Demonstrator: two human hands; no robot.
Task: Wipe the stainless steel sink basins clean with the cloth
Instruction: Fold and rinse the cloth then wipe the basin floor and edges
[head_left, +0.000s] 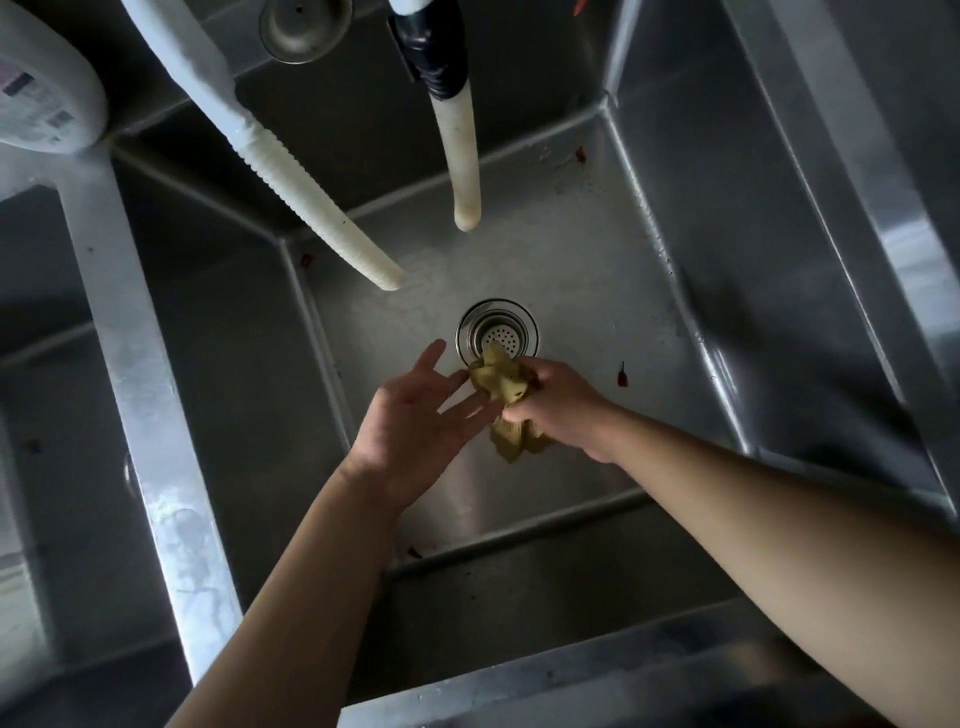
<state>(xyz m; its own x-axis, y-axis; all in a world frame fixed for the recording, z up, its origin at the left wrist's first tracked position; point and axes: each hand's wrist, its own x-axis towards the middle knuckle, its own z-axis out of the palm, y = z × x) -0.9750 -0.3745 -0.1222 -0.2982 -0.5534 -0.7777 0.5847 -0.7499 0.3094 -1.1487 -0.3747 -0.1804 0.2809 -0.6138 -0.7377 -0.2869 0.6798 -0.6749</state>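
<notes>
I look straight down into a deep stainless steel sink basin (597, 270) with a round strainer drain (498, 328) in its floor. My right hand (558, 402) is shut on a bunched yellow-green cloth (506, 400), held above the basin floor just in front of the drain. One end of the cloth sticks up over the drain and the other hangs below my fist. My left hand (415, 421) is open beside it, palm up, with its fingertips touching or nearly touching the cloth. Small red scraps (622, 375) lie on the basin floor.
Two white hoses hang over the basin: a ribbed one (311, 192) from the upper left and a smooth one (464, 156) with a black fitting. A steel divider (150, 415) separates a second basin (47, 467) on the left. A white plastic jug (41, 83) stands at the top left.
</notes>
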